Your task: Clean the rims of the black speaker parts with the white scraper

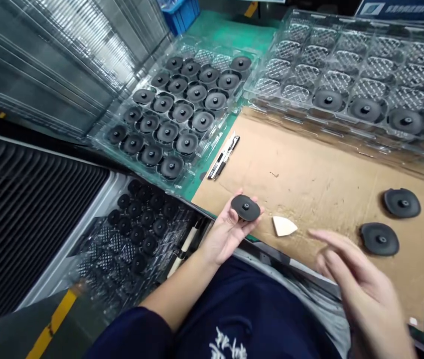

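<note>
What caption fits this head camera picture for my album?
Left hand holds a black round disc over the cardboard sheet; blurred right hand empty.

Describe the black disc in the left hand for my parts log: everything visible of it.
The black disc is round, matte and dark, like rubber or plastic, with a small raised hub at its centre and a hole in it. It lies nearly flat, hub up, on the fingers of the upturned left hand, over the edge of the cardboard sheet. Nothing else touches it.
</note>
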{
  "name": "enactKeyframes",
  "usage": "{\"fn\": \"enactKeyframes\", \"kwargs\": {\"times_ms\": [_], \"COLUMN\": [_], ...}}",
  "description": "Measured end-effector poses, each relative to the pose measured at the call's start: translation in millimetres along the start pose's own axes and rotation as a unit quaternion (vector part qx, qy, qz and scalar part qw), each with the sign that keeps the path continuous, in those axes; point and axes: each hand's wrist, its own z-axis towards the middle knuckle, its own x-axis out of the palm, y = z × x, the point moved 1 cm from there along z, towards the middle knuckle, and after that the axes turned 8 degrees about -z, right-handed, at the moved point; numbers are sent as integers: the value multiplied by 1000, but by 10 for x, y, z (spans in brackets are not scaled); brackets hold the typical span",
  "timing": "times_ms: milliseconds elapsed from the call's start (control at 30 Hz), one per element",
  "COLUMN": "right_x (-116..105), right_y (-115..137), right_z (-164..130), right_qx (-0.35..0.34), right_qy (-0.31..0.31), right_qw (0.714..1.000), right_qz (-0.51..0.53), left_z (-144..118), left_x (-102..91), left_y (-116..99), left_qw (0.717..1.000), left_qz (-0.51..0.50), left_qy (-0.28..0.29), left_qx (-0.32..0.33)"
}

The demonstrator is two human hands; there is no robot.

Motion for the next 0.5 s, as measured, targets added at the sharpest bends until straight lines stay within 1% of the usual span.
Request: {"fn": "enactKeyframes", "kwargs": {"times_ms": [33, 67, 133, 200, 233, 300, 367, 433, 500], "right_x": [52, 134, 343, 525, 578, 594, 522, 437, 404], "right_y": [48, 85, 118, 119, 119, 133, 169, 228, 311], "right_z": [128, 240, 390, 442, 448, 468, 542, 662, 775], "right_qx": [6, -7, -40, -70, -80, -97, -83, -33, 8], "right_qy": [-51, -78, -82, -48, -28, 7, 22, 10, -22], "right_qw": [998, 994, 989, 992, 993, 993, 995, 999, 997], "right_qz": [-46, -80, -113, -98, -86, -68, -42, 18, 70], "left_z": [11, 26, 61, 96, 111, 133, 144, 147, 147], "left_x": [-5, -14, -40, -72, -86, -106, -112, -110, -105], "left_y": [12, 24, 44, 60, 67, 78, 88, 95, 101], "left_qw": [1000, 1000, 1000, 999, 999, 999, 999, 999, 998], "left_qz": [1, 3, 10, 21, 26, 33, 34, 35, 39], "left_qy": [0, -1, -11, -20, -23, -22, -22, -23, -25], "left_qx": [2, 6, 16, 25, 28, 30, 29, 34, 40]}}
